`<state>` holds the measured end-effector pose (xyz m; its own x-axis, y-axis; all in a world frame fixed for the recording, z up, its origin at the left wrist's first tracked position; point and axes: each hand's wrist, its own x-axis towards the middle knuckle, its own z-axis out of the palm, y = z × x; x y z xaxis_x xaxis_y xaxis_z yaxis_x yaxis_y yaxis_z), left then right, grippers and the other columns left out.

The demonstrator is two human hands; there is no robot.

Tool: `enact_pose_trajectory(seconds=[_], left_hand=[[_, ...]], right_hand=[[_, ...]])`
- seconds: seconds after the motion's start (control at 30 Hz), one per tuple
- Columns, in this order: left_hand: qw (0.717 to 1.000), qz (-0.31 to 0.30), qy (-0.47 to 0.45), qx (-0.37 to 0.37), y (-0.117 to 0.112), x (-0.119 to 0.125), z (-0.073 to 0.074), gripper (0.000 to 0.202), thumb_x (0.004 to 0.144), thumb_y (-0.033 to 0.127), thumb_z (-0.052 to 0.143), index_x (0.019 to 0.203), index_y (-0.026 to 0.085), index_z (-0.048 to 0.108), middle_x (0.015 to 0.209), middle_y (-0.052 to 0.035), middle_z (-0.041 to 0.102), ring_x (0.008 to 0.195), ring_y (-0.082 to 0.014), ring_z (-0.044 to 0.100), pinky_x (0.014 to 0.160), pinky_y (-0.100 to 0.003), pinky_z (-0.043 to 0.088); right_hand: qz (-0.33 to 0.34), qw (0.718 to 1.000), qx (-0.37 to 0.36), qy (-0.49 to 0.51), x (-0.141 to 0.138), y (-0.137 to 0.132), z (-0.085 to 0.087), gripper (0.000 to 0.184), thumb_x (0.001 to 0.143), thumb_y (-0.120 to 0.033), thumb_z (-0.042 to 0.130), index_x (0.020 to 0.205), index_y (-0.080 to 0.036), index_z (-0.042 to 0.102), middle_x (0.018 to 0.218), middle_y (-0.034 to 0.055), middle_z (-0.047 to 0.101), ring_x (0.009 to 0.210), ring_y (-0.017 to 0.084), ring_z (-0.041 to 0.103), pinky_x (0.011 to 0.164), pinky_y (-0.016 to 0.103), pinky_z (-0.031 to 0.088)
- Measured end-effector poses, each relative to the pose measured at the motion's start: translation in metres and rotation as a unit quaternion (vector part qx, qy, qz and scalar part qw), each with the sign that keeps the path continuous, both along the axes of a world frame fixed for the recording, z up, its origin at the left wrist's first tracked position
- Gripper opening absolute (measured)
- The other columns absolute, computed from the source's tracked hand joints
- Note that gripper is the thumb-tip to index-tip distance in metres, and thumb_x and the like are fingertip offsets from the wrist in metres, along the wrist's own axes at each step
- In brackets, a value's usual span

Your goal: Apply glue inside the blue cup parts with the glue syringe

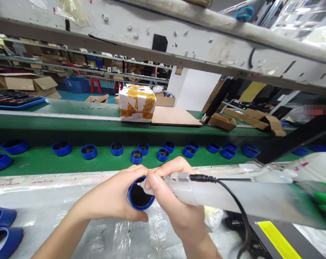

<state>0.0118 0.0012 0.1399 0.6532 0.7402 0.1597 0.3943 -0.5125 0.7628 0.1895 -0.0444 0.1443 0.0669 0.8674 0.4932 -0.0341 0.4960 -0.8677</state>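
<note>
Nearest, the left hand point(111, 196) is wrapping its fingers and thumb around a blue cap point(139, 198), gripping it by the rim at the middle of the view. It is tilting the dark open side toward 3 o'clock, seemingly so that the inside is facing the nozzle. The right hand point(176, 208) is closing its fingers around a cloudy tube point(219, 196), pinching it close to the tip like a pen, probably for steadier aim. The tip is sitting just inside the cap's rim. The tube's long body is running off toward 3 o'clock, and a black cable point(230, 190) is plugging into it just behind the fingers and drooping toward 5 o'clock.

Both hands are working over a crinkled plastic sheet point(44, 216), which is covering the bench. At 8 o'clock, two more blue caps point(2, 230) are lying on it at the view's edge.

Beyond, at 12 o'clock, a green belt point(44, 160) is carrying a row of caps point(163, 154), all resting open side up and spaced apart, within arm's reach.

Farther at 12 o'clock, a taped box point(137, 102) is standing on a higher green ledge, touching a flat board point(175, 117). Open cartons point(222, 121) are lying at 2 o'clock.
</note>
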Motion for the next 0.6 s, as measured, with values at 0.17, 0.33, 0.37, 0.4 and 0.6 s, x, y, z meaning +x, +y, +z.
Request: enact_pose_trajectory(seconds=[0.17, 0.33, 0.37, 0.4, 0.6], left_hand=[[0.997, -0.007, 0.004, -0.072, 0.0004, 0.0000, -0.0003, 0.045, 0.064, 0.015, 0.084, 0.104, 0.027, 0.068, 0.115, -0.0001, 0.071, 0.112, -0.0307, 0.070, 0.097, -0.043, 0.060], [0.997, -0.013, 0.009, -0.076, 0.0008, -0.0007, 0.0006, 0.056, 0.064, 0.012, 0.083, 0.116, 0.029, 0.068, 0.122, -0.0004, 0.070, 0.119, -0.0315, 0.067, 0.104, -0.045, 0.057], [0.997, -0.012, 0.010, -0.076, 0.0010, -0.0013, 0.0007, 0.058, 0.065, 0.012, 0.083, 0.119, 0.029, 0.068, 0.123, -0.0005, 0.070, 0.119, -0.0318, 0.067, 0.105, -0.045, 0.056], [0.997, -0.012, 0.011, -0.075, 0.0011, -0.0019, 0.0005, 0.061, 0.065, 0.013, 0.084, 0.121, 0.029, 0.068, 0.123, -0.0006, 0.071, 0.120, -0.0320, 0.067, 0.105, -0.045, 0.056], [0.998, -0.004, 0.006, -0.060, -0.0008, -0.0043, -0.0016, 0.062, 0.064, 0.017, 0.090, 0.122, 0.031, 0.070, 0.123, -0.0003, 0.073, 0.118, -0.0326, 0.070, 0.103, -0.046, 0.057]], right_hand=[[0.014, 0.999, 0.014, 0.033, 0.0023, 0.0027, -0.0004, 0.016, 0.093, -0.018, 0.081, 0.092, -0.029, 0.071, 0.076, -0.0040, 0.080, 0.064, 0.016, 0.075, 0.062, 0.030, 0.060], [0.000, 0.999, -0.022, 0.044, 0.0033, 0.0010, 0.0002, 0.012, 0.094, -0.023, 0.081, 0.090, -0.028, 0.070, 0.071, -0.0033, 0.075, 0.058, 0.016, 0.068, 0.056, 0.030, 0.055], [-0.002, 0.999, -0.025, 0.045, 0.0036, 0.0007, 0.0008, 0.012, 0.094, -0.024, 0.081, 0.089, -0.028, 0.070, 0.071, -0.0031, 0.075, 0.058, 0.016, 0.067, 0.056, 0.030, 0.054], [-0.003, 0.999, -0.026, 0.048, 0.0038, 0.0007, 0.0013, 0.012, 0.094, -0.024, 0.081, 0.089, -0.028, 0.071, 0.071, -0.0032, 0.074, 0.058, 0.016, 0.067, 0.057, 0.030, 0.054], [-0.014, 0.999, 0.003, 0.046, 0.0055, 0.0067, -0.0021, 0.014, 0.096, -0.024, 0.081, 0.089, -0.028, 0.070, 0.071, -0.0031, 0.073, 0.061, 0.016, 0.069, 0.059, 0.030, 0.055]])
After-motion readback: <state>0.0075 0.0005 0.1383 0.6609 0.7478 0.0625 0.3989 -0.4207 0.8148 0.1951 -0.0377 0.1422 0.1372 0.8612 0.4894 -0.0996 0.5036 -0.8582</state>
